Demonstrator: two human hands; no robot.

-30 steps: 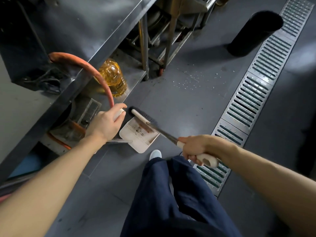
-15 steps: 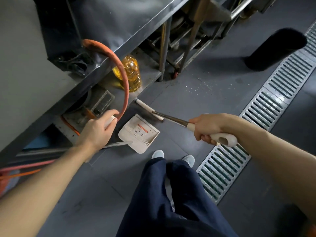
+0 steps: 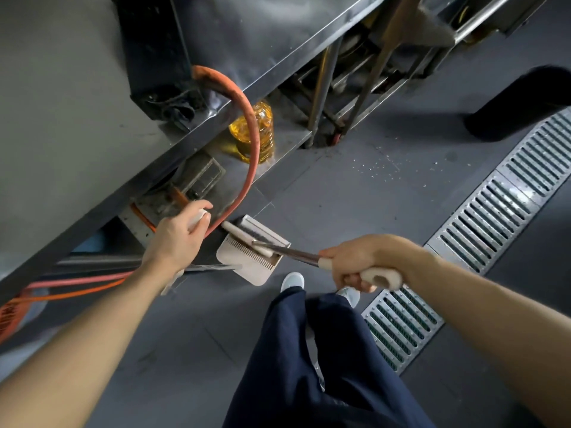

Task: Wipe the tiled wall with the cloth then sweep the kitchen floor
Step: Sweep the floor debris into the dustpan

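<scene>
Cream plastic under both my hands: my left hand (image 3: 176, 239) grips the top of the dustpan's upright handle, fingers curled round its pale end, and my right hand (image 3: 355, 262) is clamped on the broom handle (image 3: 381, 278). Half a second back the broom head (image 3: 247, 237) hung just above the floor beyond the dustpan (image 3: 250, 257); now it lies across the pan's mouth, near the comb teeth, so I judge I have drawn one stroke of dirt in. The pan itself has barely shifted, sitting on the grey floor (image 3: 355, 196) just ahead of my shoes and beside the orange hose (image 3: 251, 143).

That puts me in the sweeping half of the job. I see no cloth and no tiled wall here, so I can't tell how the wiping stands. Pale crumbs (image 3: 380, 165) are still scattered further out, near the legs of the steel worktop (image 3: 278, 57), so the floor is not finished.

Counted: one broom, one dustpan, one oil bottle (image 3: 262, 134) on the low shelf, one looping orange hose, one floor drain grate (image 3: 494, 217) in several panels, one dark cylinder (image 3: 522, 103) standing beyond it, two white shoes.
</scene>
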